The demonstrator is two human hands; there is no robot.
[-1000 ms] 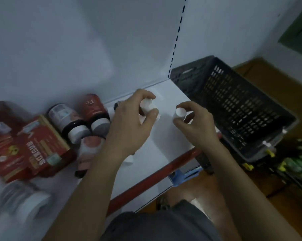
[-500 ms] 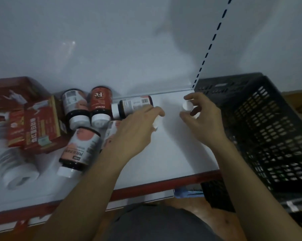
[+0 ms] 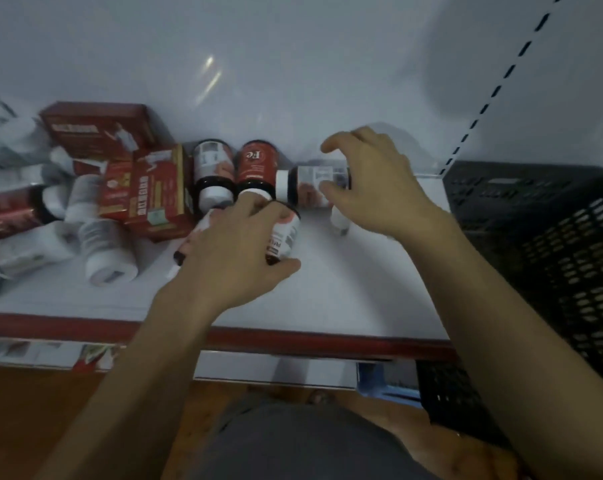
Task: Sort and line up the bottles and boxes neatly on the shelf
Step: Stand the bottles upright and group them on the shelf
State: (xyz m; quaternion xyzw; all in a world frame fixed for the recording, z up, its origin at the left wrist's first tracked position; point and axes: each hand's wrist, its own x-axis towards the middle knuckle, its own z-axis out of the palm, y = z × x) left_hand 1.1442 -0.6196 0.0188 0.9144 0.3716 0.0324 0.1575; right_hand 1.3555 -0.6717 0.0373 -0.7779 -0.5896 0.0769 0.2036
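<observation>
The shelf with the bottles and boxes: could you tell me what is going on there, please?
A person is tidying the white shelf. The left hand grips a front bottle lying on its side. The right hand arches over a dark bottle lying by the back wall, thumb on its label; its grip is unclear. To the left, red boxes and white bottles lie jumbled.

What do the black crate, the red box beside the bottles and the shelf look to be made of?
Black crate: likely moulded plastic, matt, judging by its grid of slots. Red box: probably printed cardboard, slightly glossy, with folded edges. Shelf: seemingly painted sheet metal, smooth white with a red front lip; hard to confirm.
</observation>
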